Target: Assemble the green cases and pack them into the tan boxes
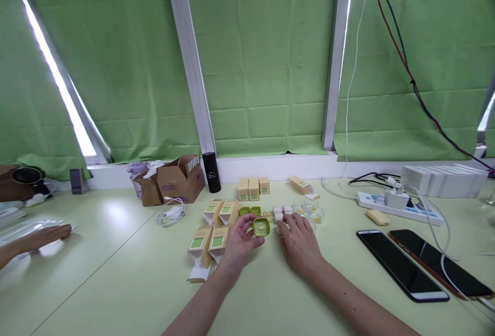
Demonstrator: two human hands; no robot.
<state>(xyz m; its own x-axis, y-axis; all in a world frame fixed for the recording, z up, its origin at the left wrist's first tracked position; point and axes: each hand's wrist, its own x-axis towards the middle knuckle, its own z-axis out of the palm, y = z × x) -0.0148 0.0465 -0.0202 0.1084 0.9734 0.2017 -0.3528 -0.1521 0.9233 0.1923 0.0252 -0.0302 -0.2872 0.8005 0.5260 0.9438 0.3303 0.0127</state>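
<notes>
Left hand (240, 243) grips green dish (261, 227) by its edge, likely leaving the inside unobstructed; right hand (300, 239) at pale blocks (286, 209), can't tell its grip.

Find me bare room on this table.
Bare tabletop left of the tan cartons, in front of the coiled white cable; another patch between the right hand and the white-framed smartphone. Crowded: around the green dishes and clear containers.

green curtains (263, 67) hang by grey posts (190, 52), bright light (82, 140) slitting through at left, behind a pale table (116, 294).
</notes>
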